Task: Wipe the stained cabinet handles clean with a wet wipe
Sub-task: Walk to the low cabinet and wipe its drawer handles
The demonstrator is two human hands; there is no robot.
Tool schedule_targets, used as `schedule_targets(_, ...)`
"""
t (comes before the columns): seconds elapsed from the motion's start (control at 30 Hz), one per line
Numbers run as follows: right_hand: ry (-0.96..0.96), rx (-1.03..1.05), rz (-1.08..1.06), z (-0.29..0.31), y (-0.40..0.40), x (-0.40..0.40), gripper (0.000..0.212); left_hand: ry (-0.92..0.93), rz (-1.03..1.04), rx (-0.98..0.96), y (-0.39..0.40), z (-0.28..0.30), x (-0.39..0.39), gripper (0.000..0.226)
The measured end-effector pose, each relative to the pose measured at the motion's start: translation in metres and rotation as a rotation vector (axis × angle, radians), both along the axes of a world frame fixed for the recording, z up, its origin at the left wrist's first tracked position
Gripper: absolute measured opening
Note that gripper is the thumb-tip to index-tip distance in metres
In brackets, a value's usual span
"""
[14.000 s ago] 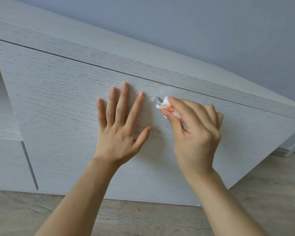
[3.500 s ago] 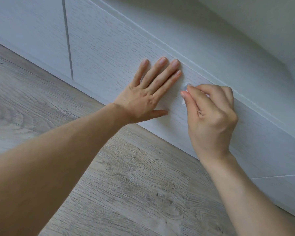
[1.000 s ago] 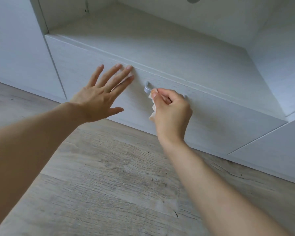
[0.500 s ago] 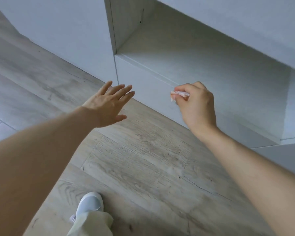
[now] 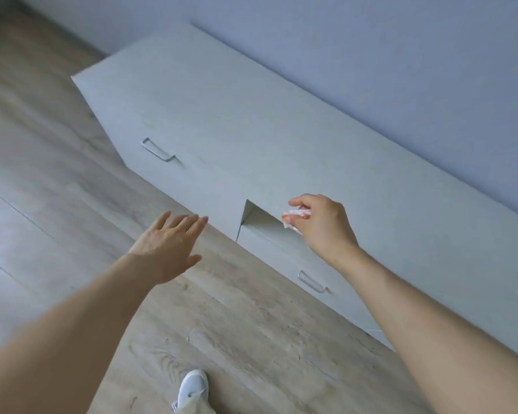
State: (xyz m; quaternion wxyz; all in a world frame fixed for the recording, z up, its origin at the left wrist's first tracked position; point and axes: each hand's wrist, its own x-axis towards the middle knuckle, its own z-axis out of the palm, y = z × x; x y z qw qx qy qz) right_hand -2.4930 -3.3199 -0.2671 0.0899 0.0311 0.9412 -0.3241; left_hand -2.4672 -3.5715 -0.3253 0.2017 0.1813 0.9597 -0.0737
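Wood-grain floor (image 5: 57, 204) beneath pale cabinet (image 5: 251, 121); right hand (image 5: 323, 225) pinched crumpled wet wipe (image 5: 293, 218) above lower handle (image 5: 311, 282); left hand (image 5: 168, 249) hovered, fingers straight; far handle (image 5: 159, 150) lay well apart

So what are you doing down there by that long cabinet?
A person stands over a low grey cabinet, cleaning its handles. The right hand pinches a crumpled wet wipe above the open shelf gap. The left hand hovers open over the floor, touching nothing. Two metal handles show, the far handle and the near handle; neither is being wiped.
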Motion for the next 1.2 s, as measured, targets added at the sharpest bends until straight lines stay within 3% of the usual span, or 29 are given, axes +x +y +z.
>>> schedule_targets(0.3,0.074,-0.058,0.045,0.072,-0.064,-0.068,0.027,0.052,-0.044,-0.073,-0.036,0.081,-0.071,0.074)
schedule_targets(0.7,0.032,-0.022,0.105,0.052,-0.106,-0.168,0.028,0.011,-0.108,-0.065,-0.045,0.073,-0.186,0.071)
schedule_targets(0.87,0.033,-0.018,0.129,0.060,-0.150,-0.198,0.028,-0.002,-0.149,-0.125,-0.093,0.084,-0.223,0.071)
schedule_targets(1.2,-0.055,-0.032,-0.243,0.007,-0.247,-0.216,0.028,0.021,-0.372,-0.154,-0.206,0.036,-0.275,0.071)
